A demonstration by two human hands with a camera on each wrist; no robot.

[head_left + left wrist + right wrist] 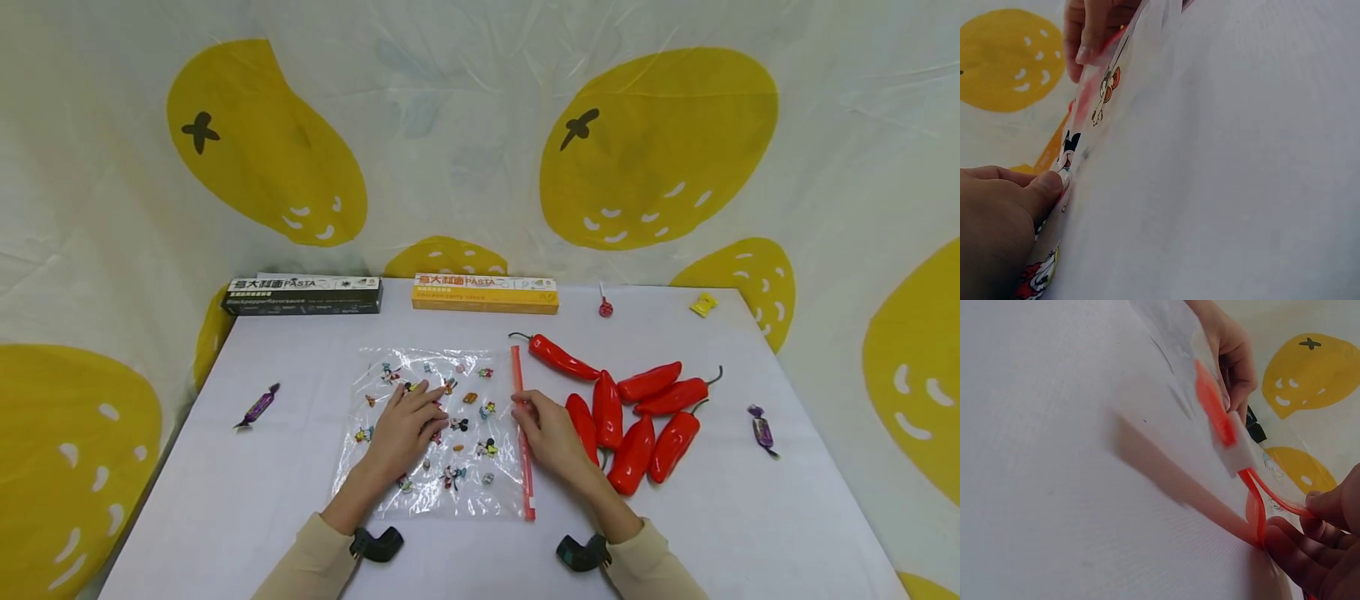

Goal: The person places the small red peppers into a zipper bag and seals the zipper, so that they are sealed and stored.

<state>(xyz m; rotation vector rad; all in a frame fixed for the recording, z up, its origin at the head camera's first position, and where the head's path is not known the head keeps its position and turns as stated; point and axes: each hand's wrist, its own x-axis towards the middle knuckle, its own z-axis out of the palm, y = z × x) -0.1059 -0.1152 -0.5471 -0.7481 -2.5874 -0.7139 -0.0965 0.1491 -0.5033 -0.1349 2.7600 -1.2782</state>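
Observation:
A clear zip bag (468, 492) with small cartoon figures and a red zip strip along its right edge lies on the white table. My left hand (407, 427) is over the bag's middle; in the left wrist view its thumb and forefinger pinch the film. At the red strip (528, 475), my right hand (555, 433) pinches the bag's edge between thumb and fingers. The right wrist view shows the strip parted into two red lines beside a white slider (1238, 447), with the right fingers (1297, 553) at the parted mouth. No contents show in the bag.
Several red peppers (607, 412) lie right of my right hand. Along the back stand a black pasta box (303, 297) and a yellow one (485, 296), a red lollipop (605, 309) and a yellow candy (703, 305). Purple candies lie left (258, 407) and right (762, 431).

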